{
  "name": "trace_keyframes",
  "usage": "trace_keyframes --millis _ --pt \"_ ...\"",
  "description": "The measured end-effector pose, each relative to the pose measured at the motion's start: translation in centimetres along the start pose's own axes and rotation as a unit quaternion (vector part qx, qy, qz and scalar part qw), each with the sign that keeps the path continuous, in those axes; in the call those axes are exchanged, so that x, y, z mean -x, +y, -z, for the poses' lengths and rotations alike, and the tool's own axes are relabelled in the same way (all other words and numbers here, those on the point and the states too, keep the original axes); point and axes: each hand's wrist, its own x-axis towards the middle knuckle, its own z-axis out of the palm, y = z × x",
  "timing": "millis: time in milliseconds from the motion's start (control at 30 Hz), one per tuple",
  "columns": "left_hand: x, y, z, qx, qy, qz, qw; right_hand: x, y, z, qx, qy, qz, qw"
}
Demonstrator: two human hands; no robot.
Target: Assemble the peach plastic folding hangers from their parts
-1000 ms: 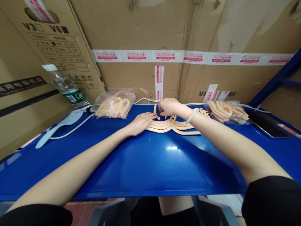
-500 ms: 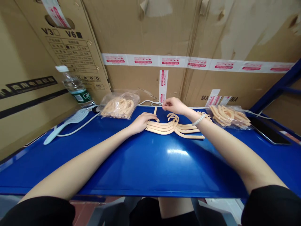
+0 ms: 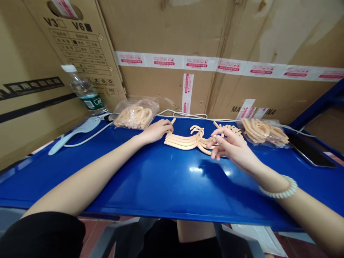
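Several beige hanger-shaped pieces lie nested side by side on the blue table, their curved hooks pointing away from me. Near their left ends my left hand has its fingers closed on a short beige bar, whose end sticks out past the fingertips. Above the right half of the row is my right hand. Its thumb and forefinger are pinched around something small that I cannot make out; the other fingers curl loosely. This hand partly hides the hangers' right arms.
Clear bags of beige pieces lie at the left and right. A loose pile of pieces is behind my right hand. A water bottle, a hairbrush, a phone and a white cable surround the work; cardboard stands behind.
My right hand has come from the back middle toward me and right, over the hangers' right arms. The left hand has shifted slightly left and away. The camera view has moved a little.
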Motion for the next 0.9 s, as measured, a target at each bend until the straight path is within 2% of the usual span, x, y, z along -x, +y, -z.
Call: trace_keyframes --millis 100,200,300,367,467,567,733,900 --pt "0.0 0.4 0.1 -0.001 0.034 0.013 0.999 0.0 1.6 -0.7 -0.051 0.029 0.034 0.998" --pt "0.0 1.6 0.5 0.005 0.099 0.028 0.995 0.2 2.6 -1.2 -0.082 0.027 0.051 0.995" --pt "0.0 4.4 0.9 0.063 0.184 0.025 0.980 0.8 3.0 -1.3 -0.104 0.034 0.047 0.993" --pt "0.1 7.0 0.9 0.132 0.208 0.004 0.969 1.2 3.2 -1.3 -0.113 0.041 0.046 0.992" --pt "0.5 10.7 0.4 0.261 0.196 0.027 0.945 1.6 3.2 -1.5 -0.124 0.044 0.051 0.990" --pt "0.9 12.9 -0.4 0.401 0.175 0.067 0.897 1.6 3.4 -1.6 -0.139 0.040 0.041 0.989" --pt "1.4 14.2 -1.7 0.509 0.110 0.145 0.842 1.6 4.1 -1.5 -0.145 0.033 0.016 0.989" --pt "1.6 15.2 -2.5 0.591 0.137 0.209 0.767 1.5 4.1 -1.3 -0.136 0.047 0.021 0.989"
